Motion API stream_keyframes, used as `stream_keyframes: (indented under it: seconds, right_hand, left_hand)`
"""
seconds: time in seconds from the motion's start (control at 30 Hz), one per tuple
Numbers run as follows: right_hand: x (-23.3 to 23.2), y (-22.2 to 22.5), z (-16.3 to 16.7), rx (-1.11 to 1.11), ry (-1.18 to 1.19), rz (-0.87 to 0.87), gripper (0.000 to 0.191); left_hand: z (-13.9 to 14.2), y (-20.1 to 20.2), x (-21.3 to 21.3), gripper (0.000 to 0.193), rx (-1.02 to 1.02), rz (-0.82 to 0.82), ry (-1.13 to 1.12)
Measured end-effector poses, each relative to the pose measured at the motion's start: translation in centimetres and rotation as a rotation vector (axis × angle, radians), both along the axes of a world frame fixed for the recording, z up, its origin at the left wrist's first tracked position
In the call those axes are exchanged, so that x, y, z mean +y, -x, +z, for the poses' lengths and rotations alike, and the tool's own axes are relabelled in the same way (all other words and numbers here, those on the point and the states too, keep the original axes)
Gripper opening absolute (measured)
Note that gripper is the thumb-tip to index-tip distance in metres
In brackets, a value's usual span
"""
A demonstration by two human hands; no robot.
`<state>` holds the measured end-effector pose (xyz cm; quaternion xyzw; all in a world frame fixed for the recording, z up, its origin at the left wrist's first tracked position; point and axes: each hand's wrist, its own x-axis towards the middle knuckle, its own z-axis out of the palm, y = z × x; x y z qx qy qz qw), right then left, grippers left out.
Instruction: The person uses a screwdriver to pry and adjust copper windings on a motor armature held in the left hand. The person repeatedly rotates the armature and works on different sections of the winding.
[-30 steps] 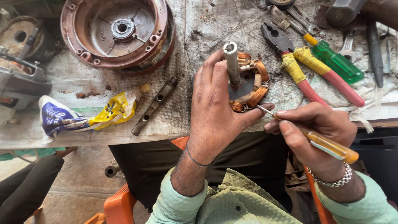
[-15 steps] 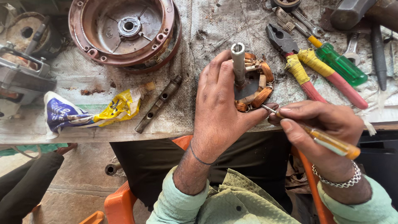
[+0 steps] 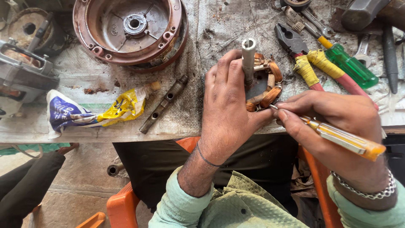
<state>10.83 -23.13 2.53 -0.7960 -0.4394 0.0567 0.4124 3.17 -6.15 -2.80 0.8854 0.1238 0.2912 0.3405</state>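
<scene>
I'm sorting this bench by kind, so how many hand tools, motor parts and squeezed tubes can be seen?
Screwdrivers: 2, the yellow-handled one in the right hand and a green-handled one.
Pliers: 1.
Motor parts: 3, the wound coil piece in the left hand, a round reddish housing and a metal bar.
Squeezed tubes: 1.
Total: 7.

Your left hand [image 3: 228,109] covers most of the copper-wound motor core [image 3: 263,86], so only its right side and the steel shaft [image 3: 248,59] show. Your right hand [image 3: 333,126] hides the screwdriver [image 3: 341,138] shank; whether its tip touches a winding is too small to tell. The hammer head [image 3: 363,12], the grey motor housing [image 3: 21,80] and the spanner [image 3: 295,4] are cut off by the picture's edges. The pliers [image 3: 295,46] handles vanish under your right hand.
</scene>
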Motion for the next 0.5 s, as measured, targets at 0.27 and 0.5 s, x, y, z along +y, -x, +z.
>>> stream_keyframes:
  seconds: [0.27,0.5]
  right_hand:
    - [-1.0,-0.1,-3.4,0.090,-0.180,-0.024,0.008]
    - [-2.3,-1.2,-7.0,0.576,-0.770,0.040,0.011]
  left_hand:
    - [-0.1,0.3,0.3,0.097,-0.046,-0.036,0.025]
    - [-0.7,0.8,1.2,0.096,-0.068,-0.153,0.063]
